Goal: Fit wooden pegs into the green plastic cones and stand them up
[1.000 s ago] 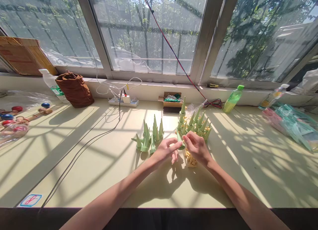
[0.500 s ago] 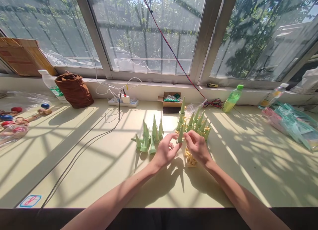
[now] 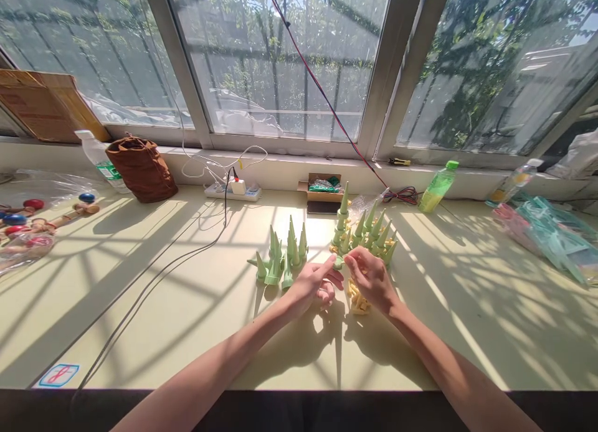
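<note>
Between the thumb and fingers of my left hand point(image 3: 317, 286) is a green pointed cone point(image 3: 338, 263), tilted so that its round end shows and its tip is hidden. My right hand point(image 3: 371, 276) pinches right beside the cone's end; whatever its fingertips hold is too small or hidden to name. Under that hand lies a heap of small yellow pieces point(image 3: 359, 301). Beyond both hands stands a group of green cones point(image 3: 374, 230) with yellow bits among them. Left of my left hand is another cluster of green cones point(image 3: 275, 264), most upright, one on its side.
An open cardboard box point(image 3: 324, 192) sits near the window. A power strip point(image 3: 233, 192) with cables, a brown pouch point(image 3: 142, 170) and a bottle point(image 3: 100, 161) stand left. On the right are a green-capped bottle point(image 3: 438, 188) and plastic-wrapped items point(image 3: 555, 233). Wooden toys point(image 3: 32, 220) lie far left.
The green cone in my left hand has tipped from upright, its end now turned toward my right hand. My left fingers have shifted around it; the right hand has hardly moved.
</note>
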A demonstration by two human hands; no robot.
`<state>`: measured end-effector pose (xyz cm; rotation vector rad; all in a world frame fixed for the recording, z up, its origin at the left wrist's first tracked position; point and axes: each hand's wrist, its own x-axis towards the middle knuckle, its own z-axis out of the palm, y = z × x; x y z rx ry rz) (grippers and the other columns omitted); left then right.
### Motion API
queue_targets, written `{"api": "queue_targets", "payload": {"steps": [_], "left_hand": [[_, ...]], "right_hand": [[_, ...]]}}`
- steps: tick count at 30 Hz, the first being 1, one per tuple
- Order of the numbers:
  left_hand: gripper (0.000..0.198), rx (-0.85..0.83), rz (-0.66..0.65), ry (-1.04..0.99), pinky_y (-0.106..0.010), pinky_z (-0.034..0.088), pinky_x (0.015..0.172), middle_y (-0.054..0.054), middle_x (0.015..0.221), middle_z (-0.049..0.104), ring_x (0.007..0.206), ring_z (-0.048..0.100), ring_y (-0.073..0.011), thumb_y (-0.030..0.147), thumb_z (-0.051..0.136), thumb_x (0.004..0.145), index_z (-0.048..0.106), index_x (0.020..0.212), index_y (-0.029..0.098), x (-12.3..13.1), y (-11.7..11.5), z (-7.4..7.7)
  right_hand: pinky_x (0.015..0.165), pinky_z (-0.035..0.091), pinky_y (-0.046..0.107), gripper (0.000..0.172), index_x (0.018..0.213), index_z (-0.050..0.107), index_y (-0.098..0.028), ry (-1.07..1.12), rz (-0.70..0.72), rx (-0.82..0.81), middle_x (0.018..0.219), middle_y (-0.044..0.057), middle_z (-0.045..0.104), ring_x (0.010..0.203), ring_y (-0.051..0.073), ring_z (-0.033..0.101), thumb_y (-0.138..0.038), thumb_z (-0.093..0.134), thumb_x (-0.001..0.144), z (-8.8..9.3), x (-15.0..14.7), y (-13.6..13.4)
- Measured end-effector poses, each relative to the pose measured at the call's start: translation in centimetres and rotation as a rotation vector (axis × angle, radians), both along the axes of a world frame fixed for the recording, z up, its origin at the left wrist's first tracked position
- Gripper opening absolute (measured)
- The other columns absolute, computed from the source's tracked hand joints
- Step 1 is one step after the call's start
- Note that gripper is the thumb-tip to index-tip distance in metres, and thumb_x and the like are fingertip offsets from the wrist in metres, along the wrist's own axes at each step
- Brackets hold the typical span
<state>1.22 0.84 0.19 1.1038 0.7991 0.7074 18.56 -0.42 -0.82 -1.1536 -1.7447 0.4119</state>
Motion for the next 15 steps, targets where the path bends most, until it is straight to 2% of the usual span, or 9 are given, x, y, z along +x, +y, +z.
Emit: {"api": "queue_targets", "payload": {"steps": [3, 8, 12, 15], "left_hand": [[0.049, 0.011, 0.003, -0.041, -0.020, 0.041, 0.037, -0.006, 0.070, 0.062, 0.042, 0.049, -0.0072, 0.062, 0.061, 0.083, 0.061, 0.077, 0.013, -0.23, 0.18, -0.14], [0.037, 0.149, 0.000, -0.021, -0.019, 0.039, 0.039, 0.001, 0.055, 0.056, 0.040, 0.050, -0.0085, 0.050, 0.069, 0.082, 0.055, 0.080, 0.016, -0.63, 0.44, -0.53], [0.035, 0.273, 0.031, 0.021, -0.019, 0.039, 0.039, 0.001, 0.067, 0.060, 0.039, 0.051, -0.0070, 0.042, 0.075, 0.078, 0.053, 0.083, 0.016, -0.51, 0.36, -0.59], [0.038, 0.354, 0.066, 0.073, -0.019, 0.040, 0.036, -0.002, 0.083, 0.063, 0.041, 0.053, -0.0069, 0.041, 0.075, 0.078, 0.055, 0.098, 0.015, -0.35, 0.29, -0.68]], "right_hand": [[0.051, 0.035, 0.024, 0.028, 0.077, 0.050, -0.021, 0.021, 0.014, -0.040, 0.059, -0.004, 0.049, 0.051, 0.011, 0.046, -0.039, 0.049, 0.098, -0.01, 0.06, 0.03], [0.047, 0.031, 0.023, 0.033, 0.072, 0.047, -0.021, 0.062, 0.004, -0.096, 0.054, -0.005, 0.043, 0.047, 0.011, 0.042, -0.042, 0.048, 0.098, -0.36, 0.04, 0.23], [0.045, 0.028, 0.023, 0.038, 0.067, 0.043, -0.021, 0.093, -0.005, -0.140, 0.051, -0.005, 0.040, 0.046, 0.010, 0.037, -0.045, 0.046, 0.098, -0.59, -0.08, 0.36], [0.045, 0.028, 0.023, 0.041, 0.065, 0.040, -0.021, 0.115, -0.004, -0.173, 0.051, -0.005, 0.037, 0.046, 0.010, 0.036, -0.046, 0.045, 0.097, -0.59, -0.12, 0.41]]}}
